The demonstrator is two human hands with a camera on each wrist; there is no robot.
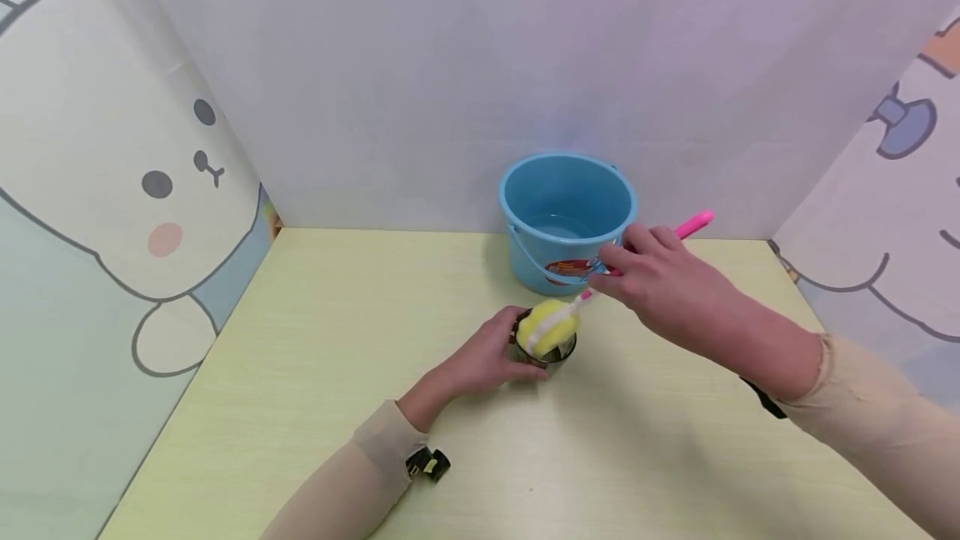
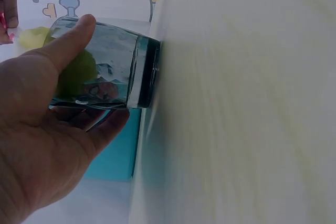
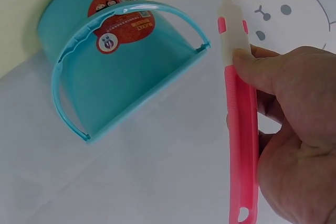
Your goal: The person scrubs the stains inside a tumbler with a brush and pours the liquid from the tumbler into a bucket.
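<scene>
A dark tinted drinking glass [image 2: 116, 59] stands upright on the table, and my left hand [image 1: 491, 354] grips it round its side, thumb on one side and fingers on the other. My right hand [image 1: 667, 286] holds the pink handle of a sponge cup brush [image 3: 241, 140] between thumb and fingers. The brush's yellow sponge head [image 1: 549, 328] sits in the mouth of the glass, partly inside and partly above the rim. In the left wrist view the lower part of the sponge shows through the glass wall.
A light blue bucket [image 1: 528, 252] with a red label stands behind the glass, near the back of the pale wooden table [image 1: 360, 290]. Its handle hangs down at the front. A white curtain-like backdrop [image 1: 420, 90] rises behind, with cartoon-printed panels [image 1: 90, 148] at both sides.
</scene>
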